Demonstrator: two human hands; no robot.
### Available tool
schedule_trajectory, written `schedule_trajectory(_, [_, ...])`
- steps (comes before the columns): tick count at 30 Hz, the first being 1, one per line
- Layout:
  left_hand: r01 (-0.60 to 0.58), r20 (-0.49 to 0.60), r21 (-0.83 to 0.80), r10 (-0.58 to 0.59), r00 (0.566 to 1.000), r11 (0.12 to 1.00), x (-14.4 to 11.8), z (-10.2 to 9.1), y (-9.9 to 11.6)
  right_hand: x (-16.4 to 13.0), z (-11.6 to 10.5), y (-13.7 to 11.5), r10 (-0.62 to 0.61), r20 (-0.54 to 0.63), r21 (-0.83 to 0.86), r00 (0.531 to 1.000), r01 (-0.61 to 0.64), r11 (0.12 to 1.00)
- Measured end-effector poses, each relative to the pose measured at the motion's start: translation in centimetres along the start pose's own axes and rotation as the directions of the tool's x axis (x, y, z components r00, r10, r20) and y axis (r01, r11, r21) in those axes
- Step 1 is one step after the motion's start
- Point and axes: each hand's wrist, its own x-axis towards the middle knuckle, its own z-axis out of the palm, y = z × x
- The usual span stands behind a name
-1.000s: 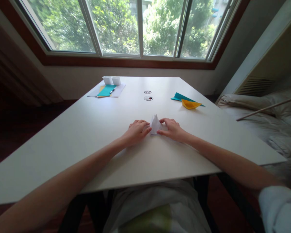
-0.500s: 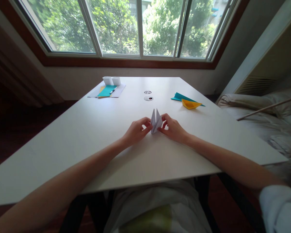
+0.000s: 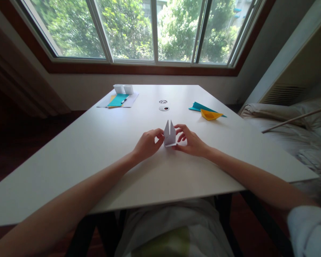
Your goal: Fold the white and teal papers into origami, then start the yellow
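A white folded-paper piece [image 3: 169, 137] stands upright near the middle of the table, with two pointed tips at the top and a small flap at its bottom edge. My left hand [image 3: 149, 142] pinches its left edge between thumb and fingers. On the other side, my right hand [image 3: 189, 141] has its thumb and fingers spread apart, close by the right edge of the paper. The thumb is near the bottom flap; whether it touches cannot be made out.
On the white table [image 3: 69, 160], a yellow paper boat [image 3: 210, 115] and a teal paper plane [image 3: 199, 107] lie to the right. At the far left, teal paper [image 3: 118, 100], a pen [image 3: 125, 100] and white folded boxes [image 3: 123, 89] rest near white sheets. Round cable holes [image 3: 164, 108] sit mid-table.
The white folded paper has turned so its broad face points toward me, and shifted slightly left. My right hand's fingers have opened away from its edge.
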Motion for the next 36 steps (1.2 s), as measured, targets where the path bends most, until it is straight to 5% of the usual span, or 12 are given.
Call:
schedule_trajectory(17, [0.001,0.105,-0.086,0.008,0.994,0.996,0.0,0.0,0.4,0.4,-0.1,-0.3,0.012,-0.017,-0.045,1.000,-0.013,0.999])
schedule_trajectory(22, [0.143,0.115,-0.125,-0.128,0.985,0.982,0.0,-0.2,0.1,0.5,-0.4,-0.4,0.075,-0.070,-0.072,0.995,-0.080,0.994])
schedule_trajectory(26, [0.326,0.220,-0.249,-0.275,0.936,0.912,0.0,-0.2,-0.5,0.7,-0.4,-0.3,0.115,-0.126,0.016,0.985,-0.114,0.993])
schedule_trajectory(29, [0.394,0.306,-0.476,-0.271,0.912,0.786,0.0,0.0,-0.2,0.7,-0.3,-0.1,0.138,-0.128,0.109,0.982,-0.124,0.986])
schedule_trajectory(36, [0.316,0.199,-0.696,-0.249,0.948,0.645,0.3,0.5,0.9,0.7,-0.1,0.0,0.172,-0.071,0.240,0.983,-0.150,0.959])
